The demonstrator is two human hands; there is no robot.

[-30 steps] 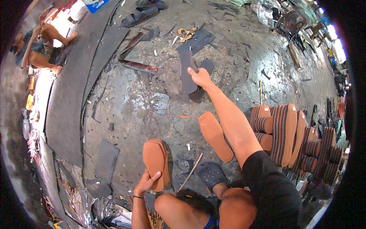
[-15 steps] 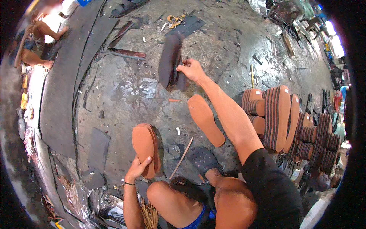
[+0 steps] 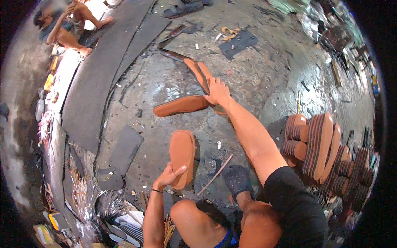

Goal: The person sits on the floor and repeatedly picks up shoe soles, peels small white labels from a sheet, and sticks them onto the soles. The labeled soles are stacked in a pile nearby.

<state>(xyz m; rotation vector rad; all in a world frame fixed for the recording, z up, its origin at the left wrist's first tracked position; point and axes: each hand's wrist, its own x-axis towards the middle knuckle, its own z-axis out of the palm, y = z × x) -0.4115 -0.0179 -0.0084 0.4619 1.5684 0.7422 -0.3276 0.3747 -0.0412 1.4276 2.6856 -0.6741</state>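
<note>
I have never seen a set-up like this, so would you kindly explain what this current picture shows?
Certainly: there is no machine here, just a person working bare-handed. The view comes from a wide fisheye camera worn on the head, looking down, so straight edges bend near the rim. The left hand holds tan soles, thumb on top. The right hand is at some spread-out brown soles; its grip is hard to make out. On the floor lie a black sheet and a thin stick. At the right are striped sole stacks; at the upper left sits another person.
</note>
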